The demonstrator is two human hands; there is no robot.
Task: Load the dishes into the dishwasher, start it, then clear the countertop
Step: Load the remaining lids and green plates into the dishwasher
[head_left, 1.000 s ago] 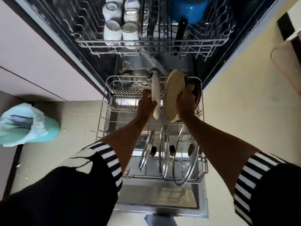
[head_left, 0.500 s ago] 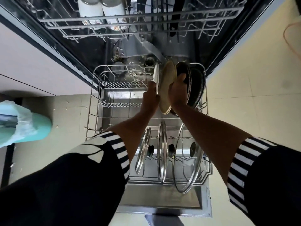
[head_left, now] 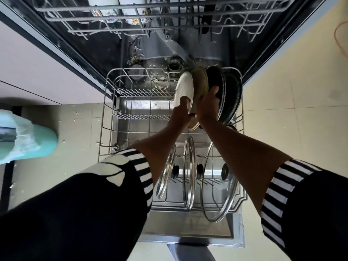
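The dishwasher's lower rack (head_left: pixel 111 113) is pulled out over the open door. My left hand (head_left: pixel 181 112) grips a white plate (head_left: pixel 184 87) standing on edge at the rack's far right. Just right of it, my right hand (head_left: pixel 207 104) holds a tan plate (head_left: pixel 200 80), also on edge. Two dark pans (head_left: pixel 228 91) stand upright directly behind the tan plate. Three glass lids (head_left: pixel 188 172) with black knobs stand in the near part of the rack.
The upper rack (head_left: pixel 150 25) is extended overhead with white cups (head_left: pixel 116 8) in it. A teal bin with a plastic liner (head_left: pixel 28 138) stands on the floor at left. Food scraps lie on the dishwasher floor (head_left: pixel 156 80). White cabinet fronts (head_left: pixel 37 72) are at left.
Both hands have carried the two plates lower and further right into the rack, close against the dark pans. The camera has moved nearer to the rack.
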